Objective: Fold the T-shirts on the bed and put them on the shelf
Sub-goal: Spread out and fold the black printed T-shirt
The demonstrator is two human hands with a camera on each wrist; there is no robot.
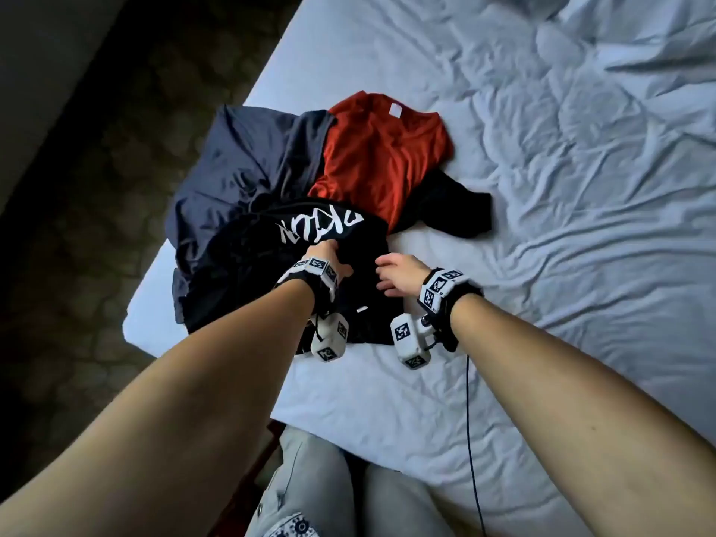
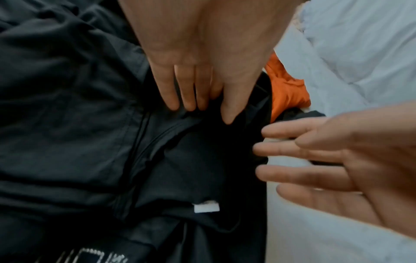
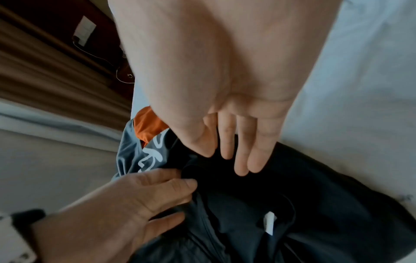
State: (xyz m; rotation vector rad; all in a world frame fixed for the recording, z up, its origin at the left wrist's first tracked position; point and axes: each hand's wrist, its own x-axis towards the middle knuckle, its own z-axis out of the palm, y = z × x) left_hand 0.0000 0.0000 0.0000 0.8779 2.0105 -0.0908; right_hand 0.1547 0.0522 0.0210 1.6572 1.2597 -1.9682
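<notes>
While the left hand (image 1: 329, 261) pinched a fold of the black shirt (image 1: 248, 273) near its collar, fingers curled into the cloth, the right hand (image 1: 395, 275) hovered just beside it, fingers straight and spread, holding nothing. The shirt lay crumpled at the bed's (image 1: 542, 226) corner, atop a grey shirt (image 1: 240, 157) and beside a red shirt (image 1: 379, 157). Its bulk ran leftward from both hands, so the left was nearer; the right probably needed the collar's other side.
</notes>
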